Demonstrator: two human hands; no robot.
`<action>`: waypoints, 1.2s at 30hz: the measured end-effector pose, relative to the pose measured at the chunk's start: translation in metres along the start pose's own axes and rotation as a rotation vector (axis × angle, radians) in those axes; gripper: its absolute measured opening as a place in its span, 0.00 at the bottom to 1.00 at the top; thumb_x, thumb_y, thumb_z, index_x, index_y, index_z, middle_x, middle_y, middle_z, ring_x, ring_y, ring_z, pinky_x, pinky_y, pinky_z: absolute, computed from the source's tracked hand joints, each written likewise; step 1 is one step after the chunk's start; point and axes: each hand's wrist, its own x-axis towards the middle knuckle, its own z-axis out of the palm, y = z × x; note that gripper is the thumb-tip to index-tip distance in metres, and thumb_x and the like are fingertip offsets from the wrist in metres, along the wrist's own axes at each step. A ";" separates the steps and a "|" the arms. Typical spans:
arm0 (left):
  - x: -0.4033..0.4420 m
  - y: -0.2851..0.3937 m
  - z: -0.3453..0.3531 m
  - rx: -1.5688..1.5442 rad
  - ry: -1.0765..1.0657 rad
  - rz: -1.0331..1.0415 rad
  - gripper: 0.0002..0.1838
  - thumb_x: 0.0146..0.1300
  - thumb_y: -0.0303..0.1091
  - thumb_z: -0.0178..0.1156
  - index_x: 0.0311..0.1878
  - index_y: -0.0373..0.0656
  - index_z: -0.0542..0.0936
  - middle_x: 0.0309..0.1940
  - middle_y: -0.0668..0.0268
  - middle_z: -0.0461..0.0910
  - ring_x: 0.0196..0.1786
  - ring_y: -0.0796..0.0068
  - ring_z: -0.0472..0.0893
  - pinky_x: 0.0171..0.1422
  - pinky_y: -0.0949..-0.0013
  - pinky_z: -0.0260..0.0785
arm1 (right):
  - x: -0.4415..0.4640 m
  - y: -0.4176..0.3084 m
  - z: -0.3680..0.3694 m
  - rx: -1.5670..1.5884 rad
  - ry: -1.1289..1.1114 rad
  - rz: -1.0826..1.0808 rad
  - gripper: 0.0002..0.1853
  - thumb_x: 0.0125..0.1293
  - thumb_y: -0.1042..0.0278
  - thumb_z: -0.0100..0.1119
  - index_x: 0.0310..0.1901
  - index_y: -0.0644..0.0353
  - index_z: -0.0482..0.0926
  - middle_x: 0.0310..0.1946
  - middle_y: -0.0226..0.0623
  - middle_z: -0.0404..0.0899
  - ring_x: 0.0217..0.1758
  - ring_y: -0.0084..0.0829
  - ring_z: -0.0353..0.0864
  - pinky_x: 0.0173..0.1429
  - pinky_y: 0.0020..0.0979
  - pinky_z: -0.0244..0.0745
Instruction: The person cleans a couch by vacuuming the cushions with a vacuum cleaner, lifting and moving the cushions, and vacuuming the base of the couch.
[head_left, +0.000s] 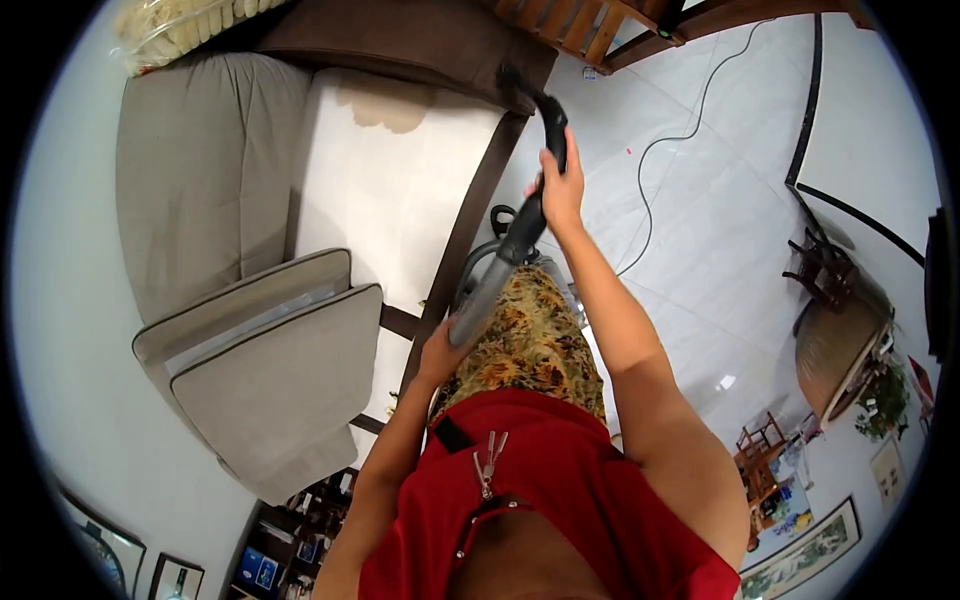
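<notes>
Slatted wood furn. (575, 30) far, R of ctr; dk wood stand (822, 272) & green plant (882, 405) R; framed pic (805, 555) near R; 2 wall frames (178, 578) near L.

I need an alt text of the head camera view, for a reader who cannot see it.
Right hand grips the black part of what looks like a vacuum wand; left hand holds its grey tube. Beside them, a sofa shows loose cushions and a pale base with a brown stain.

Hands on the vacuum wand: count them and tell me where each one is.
2 on the wand: the right hand at its black upper section, the left hand at its grey end, nearer the body.
</notes>
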 end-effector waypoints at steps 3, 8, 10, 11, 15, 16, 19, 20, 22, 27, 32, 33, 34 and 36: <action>0.028 0.047 -0.030 -0.030 0.137 0.008 0.34 0.58 0.42 0.73 0.65 0.41 0.72 0.51 0.46 0.82 0.54 0.46 0.82 0.55 0.54 0.74 | 0.042 -0.029 0.026 0.165 -0.011 0.011 0.35 0.71 0.69 0.58 0.77 0.50 0.57 0.32 0.35 0.73 0.20 0.26 0.73 0.23 0.33 0.77; 0.058 0.073 -0.065 -0.095 0.243 -0.190 0.34 0.56 0.41 0.73 0.64 0.41 0.73 0.50 0.48 0.83 0.52 0.49 0.83 0.55 0.55 0.74 | 0.077 -0.023 0.047 0.269 0.012 0.079 0.36 0.71 0.68 0.57 0.77 0.51 0.55 0.32 0.36 0.73 0.20 0.28 0.73 0.22 0.34 0.78; 0.050 0.035 -0.058 -0.008 0.223 -0.143 0.32 0.56 0.40 0.73 0.63 0.43 0.74 0.50 0.49 0.83 0.52 0.50 0.83 0.55 0.55 0.74 | 0.058 -0.001 0.047 0.236 0.003 0.069 0.35 0.71 0.69 0.57 0.76 0.51 0.55 0.31 0.37 0.73 0.17 0.28 0.73 0.22 0.33 0.77; 0.042 0.015 -0.052 0.036 0.210 -0.118 0.32 0.56 0.39 0.73 0.62 0.43 0.74 0.50 0.49 0.83 0.52 0.51 0.83 0.55 0.55 0.74 | 0.040 0.006 0.044 0.168 -0.011 0.041 0.35 0.71 0.70 0.57 0.77 0.50 0.55 0.29 0.37 0.73 0.16 0.28 0.73 0.21 0.33 0.77; -0.005 -0.024 -0.029 0.006 -0.021 -0.095 0.31 0.54 0.37 0.73 0.61 0.44 0.75 0.50 0.50 0.83 0.54 0.49 0.82 0.57 0.54 0.74 | -0.021 0.032 0.019 0.016 -0.079 0.137 0.35 0.72 0.69 0.54 0.78 0.51 0.54 0.26 0.35 0.74 0.18 0.27 0.75 0.24 0.31 0.77; -0.012 -0.027 -0.022 0.022 -0.037 -0.073 0.30 0.54 0.36 0.73 0.61 0.44 0.75 0.51 0.50 0.82 0.55 0.48 0.82 0.57 0.54 0.74 | -0.027 0.032 0.010 0.052 -0.069 0.154 0.35 0.72 0.69 0.54 0.78 0.51 0.54 0.25 0.35 0.73 0.17 0.27 0.75 0.23 0.30 0.77; -0.016 -0.010 -0.017 0.055 -0.013 -0.030 0.31 0.54 0.33 0.72 0.62 0.43 0.74 0.52 0.49 0.81 0.56 0.47 0.81 0.57 0.54 0.73 | -0.028 0.015 -0.006 0.120 0.007 0.110 0.34 0.72 0.70 0.54 0.78 0.50 0.55 0.25 0.34 0.72 0.17 0.25 0.73 0.22 0.31 0.76; -0.011 0.005 -0.022 0.044 0.036 0.017 0.31 0.54 0.33 0.72 0.62 0.43 0.73 0.52 0.49 0.81 0.55 0.47 0.81 0.57 0.54 0.73 | -0.022 0.002 -0.009 0.148 0.033 0.077 0.34 0.73 0.69 0.55 0.78 0.50 0.55 0.25 0.34 0.71 0.17 0.25 0.73 0.22 0.31 0.76; 0.013 0.025 -0.026 0.013 0.126 0.067 0.31 0.57 0.36 0.71 0.63 0.41 0.72 0.50 0.48 0.82 0.53 0.46 0.82 0.55 0.53 0.74 | 0.009 -0.010 -0.011 0.228 0.068 0.032 0.35 0.72 0.68 0.56 0.78 0.50 0.54 0.24 0.34 0.71 0.17 0.26 0.73 0.22 0.32 0.76; 0.078 0.077 -0.063 -0.006 0.194 0.070 0.33 0.60 0.44 0.71 0.64 0.39 0.72 0.48 0.47 0.84 0.50 0.49 0.84 0.53 0.55 0.75 | 0.095 -0.025 0.006 0.274 0.125 0.014 0.36 0.69 0.69 0.61 0.76 0.50 0.56 0.27 0.33 0.68 0.21 0.27 0.70 0.23 0.36 0.79; 0.069 0.039 -0.066 0.104 0.037 -0.004 0.32 0.59 0.40 0.71 0.65 0.42 0.71 0.50 0.48 0.83 0.52 0.49 0.83 0.55 0.54 0.75 | 0.079 0.015 0.013 -0.081 0.057 0.016 0.40 0.65 0.72 0.60 0.77 0.51 0.54 0.40 0.46 0.80 0.19 0.36 0.82 0.24 0.36 0.79; 0.056 0.023 -0.058 0.157 0.017 0.016 0.32 0.58 0.38 0.72 0.64 0.43 0.71 0.50 0.48 0.83 0.52 0.48 0.83 0.55 0.53 0.74 | 0.061 0.025 0.012 -0.154 0.044 -0.003 0.41 0.64 0.72 0.59 0.78 0.49 0.53 0.43 0.48 0.80 0.19 0.35 0.82 0.27 0.35 0.79; 0.042 0.013 -0.050 0.147 -0.026 0.006 0.32 0.58 0.38 0.72 0.64 0.43 0.71 0.51 0.49 0.82 0.53 0.48 0.82 0.56 0.53 0.74 | 0.044 0.041 0.009 -0.167 0.050 -0.052 0.41 0.64 0.74 0.58 0.78 0.50 0.54 0.29 0.40 0.76 0.16 0.31 0.78 0.22 0.33 0.76; 0.015 -0.008 -0.033 0.116 -0.091 -0.004 0.33 0.57 0.37 0.72 0.65 0.44 0.71 0.52 0.49 0.82 0.55 0.47 0.82 0.57 0.53 0.74 | 0.009 0.042 -0.001 -0.128 0.010 0.070 0.41 0.64 0.76 0.58 0.78 0.49 0.53 0.27 0.36 0.74 0.16 0.28 0.76 0.21 0.31 0.75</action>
